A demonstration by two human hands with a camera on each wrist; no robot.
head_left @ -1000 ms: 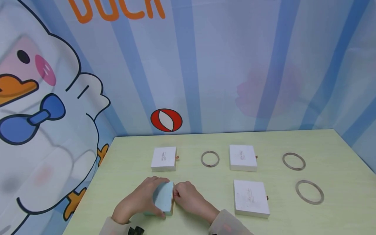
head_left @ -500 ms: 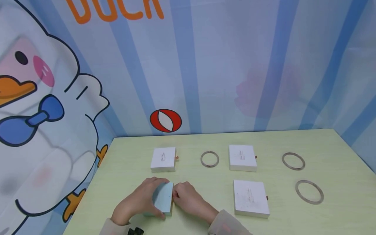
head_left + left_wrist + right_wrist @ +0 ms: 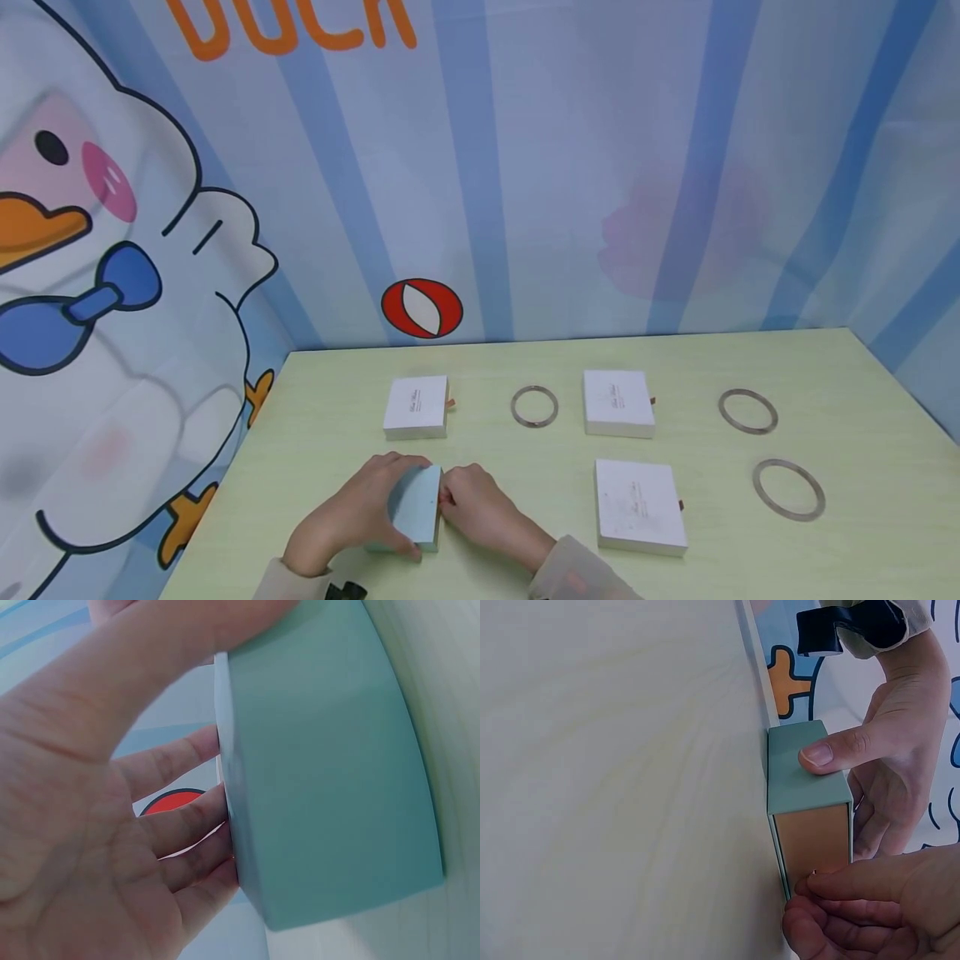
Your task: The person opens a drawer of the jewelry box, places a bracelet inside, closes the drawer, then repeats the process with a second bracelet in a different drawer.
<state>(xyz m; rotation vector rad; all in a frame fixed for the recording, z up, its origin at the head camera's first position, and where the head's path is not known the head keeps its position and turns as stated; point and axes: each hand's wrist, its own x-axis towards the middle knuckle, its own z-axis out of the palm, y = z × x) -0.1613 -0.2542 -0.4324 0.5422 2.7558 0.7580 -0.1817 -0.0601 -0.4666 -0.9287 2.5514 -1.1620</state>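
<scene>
A light blue-green drawer box (image 3: 417, 504) stands on the table at the front left. My left hand (image 3: 360, 504) grips it, thumb on the near side and fingers at the far side; the left wrist view shows several fingertips (image 3: 214, 799) against the box's face. Its brown drawer front (image 3: 814, 836) faces right. Against that front, the thumb and forefinger of my right hand (image 3: 478, 507) pinch together at what looks like a small pull tab, mostly hidden by the fingers. The drawer sits flush in its sleeve.
White boxes with small brown tabs stand at back left (image 3: 416, 407), back middle (image 3: 618, 404) and front right (image 3: 640, 507). Three ring-shaped bangles lie flat: one bangle (image 3: 534, 425) between the back boxes, another bangle (image 3: 748, 430) and a third bangle (image 3: 789, 515) at right.
Both hands stay on the blue-green box in almost the same pose. The head view has shifted very slightly; nothing else has visibly moved.
</scene>
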